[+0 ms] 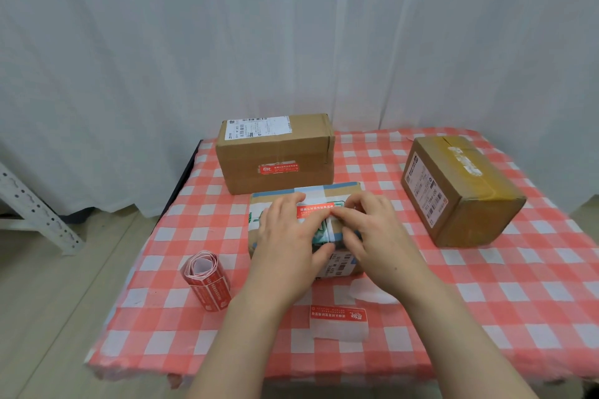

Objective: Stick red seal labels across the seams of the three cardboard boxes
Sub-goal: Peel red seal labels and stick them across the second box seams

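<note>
A small cardboard box [278, 199] with blue tape and green print stands in the middle of the checked table. A red seal label [312, 211] lies across its top. My left hand [285, 236] rests flat on the box and touches the label's left part, thumb down the front side. My right hand [369, 233] presses the label's right end with its fingertips. A larger brown box [275, 152] behind it carries a red label [278, 168] on its front face. A third box [460, 191] with yellowish tape sits at the right.
A roll of red labels [207, 282] lies at the front left. A single red label on its white backing [338, 322] and a bare backing scrap [369, 291] lie near the front edge. A white curtain hangs behind; a metal rack leg [35, 210] stands at left.
</note>
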